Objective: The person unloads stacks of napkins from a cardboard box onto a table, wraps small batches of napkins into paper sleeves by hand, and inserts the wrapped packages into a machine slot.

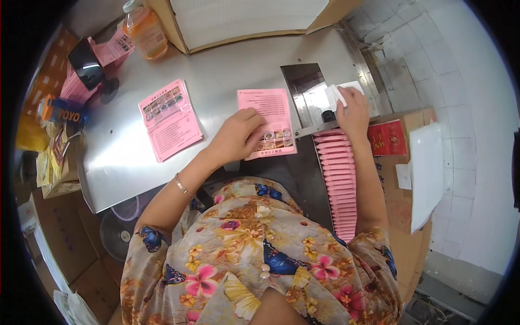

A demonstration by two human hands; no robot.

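Note:
My left hand [238, 135] rests on the left side of a stack of pink printed leaflets [273, 111], its fingers bent and together over the edge. Small food pictures show along the lower part of the top leaflet. On the right, my right hand [355, 111] has its fingers closed on a folded white paper [334, 96], beside a small black knob [328, 116]. Below that hand runs a long row of pink packets [337, 181] in a dark channel. A second stack of pink leaflets [170, 122] lies on the metal table to the left.
The steel table [216, 65] carries a bottle of orange liquid [146, 32], a dark phone-like screen on a stand [86, 65] and an open cardboard box [249, 21]. Cartons stand at both sides. A red packet [387, 137] lies on the right carton [420, 116], near the tiled wall.

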